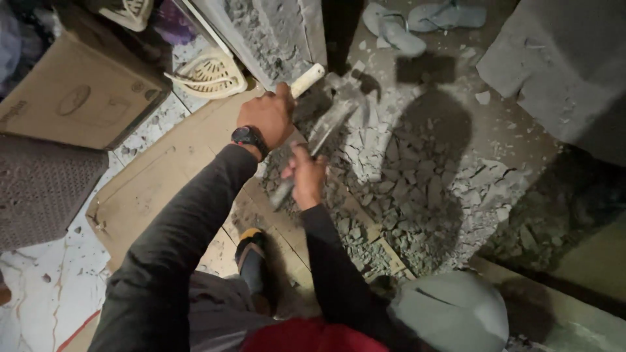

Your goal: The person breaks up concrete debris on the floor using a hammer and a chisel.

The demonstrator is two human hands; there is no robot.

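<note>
A dark woven mat (39, 186) is lying at the far left, rough and perforated, with a brown cardboard box (81, 91) above it and a flat sheet of cardboard (156, 189) spreading over the speckled white floor (52, 287) beside it. Two pale plastic baskets (208, 75) with slotted sides are sitting near the box.

The left hand (270, 117), with a black watch (248, 137) on its wrist, is reaching forward from a dark sleeve and closing around a pale, rounded wooden handle (306, 79) (only the handle's end is showing past the fingers, so what it belongs to cannot be told). Just to the right and lower, the right hand (305, 177) is wrapped tight around the shaft of a dusty grey hammer (326, 127), whose head is lying up by a cracked slab. The hammer is slanting from lower left to upper right, between the two hands.

Grey rubble (417, 195) is covering the floor to the right in flat, angular shards and fine dust. A pair of grey sandals (417, 23) is resting at the top, and a big rough concrete block (561, 65) is filling the upper right corner. A smooth grey rounded object (450, 313) is sitting at the bottom.
</note>
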